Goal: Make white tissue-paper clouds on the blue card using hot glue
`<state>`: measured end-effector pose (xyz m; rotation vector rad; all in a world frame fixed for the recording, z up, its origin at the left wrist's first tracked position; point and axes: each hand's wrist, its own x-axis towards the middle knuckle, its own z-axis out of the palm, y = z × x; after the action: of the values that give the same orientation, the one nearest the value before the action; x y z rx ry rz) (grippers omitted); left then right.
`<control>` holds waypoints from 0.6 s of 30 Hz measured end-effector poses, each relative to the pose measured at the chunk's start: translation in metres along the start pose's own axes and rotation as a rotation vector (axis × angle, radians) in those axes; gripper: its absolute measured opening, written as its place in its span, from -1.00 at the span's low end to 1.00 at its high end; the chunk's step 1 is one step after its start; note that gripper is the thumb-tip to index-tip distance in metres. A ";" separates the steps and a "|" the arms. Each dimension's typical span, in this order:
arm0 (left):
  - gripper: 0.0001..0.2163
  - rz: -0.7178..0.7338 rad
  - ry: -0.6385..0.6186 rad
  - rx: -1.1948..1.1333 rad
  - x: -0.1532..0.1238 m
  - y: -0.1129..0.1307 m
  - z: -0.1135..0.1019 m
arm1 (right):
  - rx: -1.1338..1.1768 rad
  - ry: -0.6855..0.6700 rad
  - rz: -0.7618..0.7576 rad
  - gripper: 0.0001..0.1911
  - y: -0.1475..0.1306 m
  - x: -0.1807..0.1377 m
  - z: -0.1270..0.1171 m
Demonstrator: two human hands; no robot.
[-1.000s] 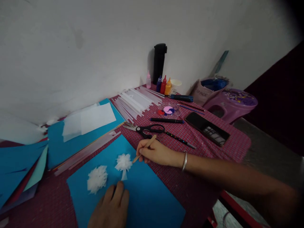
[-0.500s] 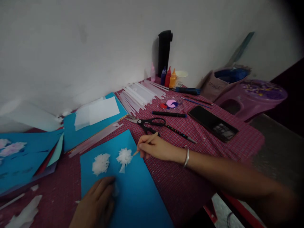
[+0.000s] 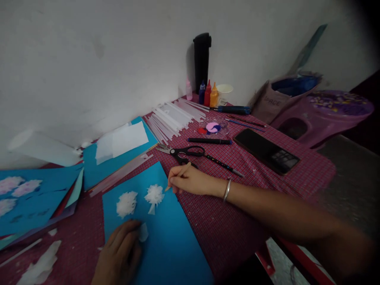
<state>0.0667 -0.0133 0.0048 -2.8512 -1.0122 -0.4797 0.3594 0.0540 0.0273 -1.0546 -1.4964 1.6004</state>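
blue sheet: lies flat on the checked table, its near end cut off from my view. room: a pale wall closes the far side. surface: the table's cloth carries the sheet; a purple stool stands beyond its right end. at the sheet's right edge i have the right hand, wrist to the right, fingers pointing left. at the lower left, the left hand lies over the sheet's left edge. scissors lie just beyond the right hand, off the sheet.

governing relation, as i judge it: the right cluster of white paper lies left of the right grip and slightly nearer; the right hand is the closer one. the left cluster sits farther left, just beyond the left hand, apart from the right cluster. the wooden stick is pinched between right thumb and fingers. its long axis slopes down to the left, tip beside the right cluster; i cannot confirm contact. smallest item: a paper piece shows at the left fingers; i cannot tell whether they pinch it or merely lie beside it.
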 end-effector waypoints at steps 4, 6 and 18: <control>-0.95 -0.041 0.015 -0.077 -0.002 -0.001 -0.002 | -0.022 -0.072 -0.005 -0.82 0.006 0.003 0.009; -0.95 -0.127 0.004 -0.148 -0.001 0.001 -0.006 | 0.038 -0.101 0.024 -0.82 0.006 0.004 0.012; -0.85 -0.501 -0.228 -0.448 0.087 0.044 -0.019 | 0.178 -0.064 0.100 -0.85 0.011 0.008 0.011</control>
<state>0.1529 0.0016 0.0521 -3.0589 -1.9010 -0.4678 0.3460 0.0555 0.0160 -0.9994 -1.3310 1.8158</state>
